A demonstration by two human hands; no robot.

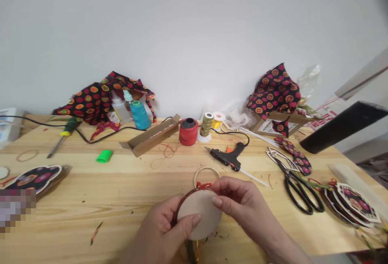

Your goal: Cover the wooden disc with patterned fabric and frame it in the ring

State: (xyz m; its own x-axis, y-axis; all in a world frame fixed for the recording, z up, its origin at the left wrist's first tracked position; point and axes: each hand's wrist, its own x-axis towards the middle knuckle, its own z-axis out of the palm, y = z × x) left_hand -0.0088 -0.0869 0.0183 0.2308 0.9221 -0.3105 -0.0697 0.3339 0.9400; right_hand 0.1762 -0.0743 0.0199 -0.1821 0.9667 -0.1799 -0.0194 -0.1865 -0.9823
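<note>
Near the front of the table, my left hand [169,227] grips a round pale disc [204,219] by its left side, thumb lying across its face. The disc has a dark reddish rim. My right hand [239,205] pinches the disc's upper right edge between thumb and fingers, close to a red cord knot [203,185]. Just behind the knot a thin wooden ring [207,171] shows, partly hidden. Below the disc hangs a dark and gold tassel-like piece [192,250], partly covered by my left hand.
A black glue gun [227,157] with a white stick lies behind my right hand, with black scissors [300,193] and stacked fabric-faced pieces [353,205] farther right. Thread spools [188,131], an open cardboard box [154,137], a green cap [104,156] and a screwdriver [63,137] stand or lie behind.
</note>
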